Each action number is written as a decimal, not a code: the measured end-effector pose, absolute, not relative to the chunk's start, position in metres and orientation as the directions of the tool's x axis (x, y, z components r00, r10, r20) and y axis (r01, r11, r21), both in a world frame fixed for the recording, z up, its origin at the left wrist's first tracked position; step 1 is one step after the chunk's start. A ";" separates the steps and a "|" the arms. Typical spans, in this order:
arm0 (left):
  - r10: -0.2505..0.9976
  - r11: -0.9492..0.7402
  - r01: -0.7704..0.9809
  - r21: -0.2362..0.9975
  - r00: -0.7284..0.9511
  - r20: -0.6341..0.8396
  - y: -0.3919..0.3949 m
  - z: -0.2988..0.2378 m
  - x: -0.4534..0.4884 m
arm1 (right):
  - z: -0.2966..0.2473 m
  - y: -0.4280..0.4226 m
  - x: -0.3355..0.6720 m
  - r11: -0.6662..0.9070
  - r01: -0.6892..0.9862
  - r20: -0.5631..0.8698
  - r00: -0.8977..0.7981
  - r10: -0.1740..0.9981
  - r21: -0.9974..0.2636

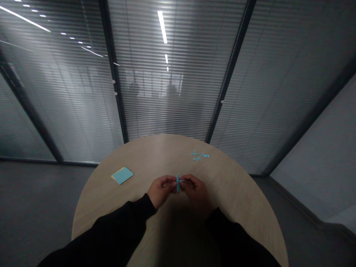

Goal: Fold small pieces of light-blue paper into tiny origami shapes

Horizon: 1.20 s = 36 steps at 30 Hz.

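Observation:
Between my two hands, above the near middle of the table, is a small light-blue folded paper (178, 183), seen as a thin upright strip with a narrow point sticking out to the right. My left hand (162, 189) pinches it from the left side with thumb and fingers. From the right, my right hand (197, 191) grips it by the pointed part, fingers closed. The fingertips hide some of the folds. Beyond my right hand lie several small blue folded-paper figures (196, 159), bird-like in outline, grouped close together.
A small stack of square paper sheets (123, 175), blue on top with a yellowish edge beneath, lies at the left of the round wooden table (239, 207). Glass partition panels with blinds (167, 115) stand right behind the table's far edge.

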<state>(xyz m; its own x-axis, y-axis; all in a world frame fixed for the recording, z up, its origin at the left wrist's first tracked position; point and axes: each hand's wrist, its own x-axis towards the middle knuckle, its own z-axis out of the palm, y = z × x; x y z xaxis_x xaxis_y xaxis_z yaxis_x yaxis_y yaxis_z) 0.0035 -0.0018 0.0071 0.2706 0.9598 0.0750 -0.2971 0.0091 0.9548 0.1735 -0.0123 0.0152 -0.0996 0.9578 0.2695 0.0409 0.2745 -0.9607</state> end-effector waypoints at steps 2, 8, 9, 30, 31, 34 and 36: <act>0.960 0.015 -0.293 0.956 0.270 0.068 -0.002 0.008 0.003 | 0.017 -0.013 0.173 0.262 0.034 0.257 -0.097 0.961 -0.965; 0.965 0.025 -0.259 0.966 0.257 0.045 -0.002 0.011 0.003 | 0.013 -0.011 0.173 0.256 0.019 0.253 -0.100 0.962 -0.966; 0.966 0.026 -0.260 0.965 0.255 0.042 -0.002 0.011 0.003 | 0.012 -0.011 0.173 0.259 0.021 0.255 -0.105 0.961 -0.966; 0.971 0.008 -0.252 0.968 0.232 0.053 0.000 0.009 0.003 | 0.014 -0.013 0.174 0.384 0.202 0.367 -0.114 0.923 -0.901; 0.971 0.010 -0.253 0.967 0.232 0.051 0.000 0.010 0.003 | 0.014 -0.013 0.174 0.386 0.208 0.370 -0.112 0.922 -0.899; 0.970 0.022 -0.259 0.966 0.239 0.042 0.000 0.011 0.003 | 0.014 -0.013 0.175 0.373 0.221 0.357 -0.110 0.928 -0.901; 0.970 0.028 -0.260 0.965 0.239 0.036 0.000 0.011 0.003 | 0.013 -0.012 0.175 0.372 0.222 0.356 -0.111 0.928 -0.901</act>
<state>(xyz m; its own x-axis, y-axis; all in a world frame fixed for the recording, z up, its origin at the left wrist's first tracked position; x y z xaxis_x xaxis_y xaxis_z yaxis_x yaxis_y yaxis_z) 0.0034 -0.0003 0.0108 0.2390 0.9703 0.0362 -0.2596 0.0279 0.9653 0.1746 -0.0125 0.0130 -0.1110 0.9278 0.3561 0.2218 0.3724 -0.9012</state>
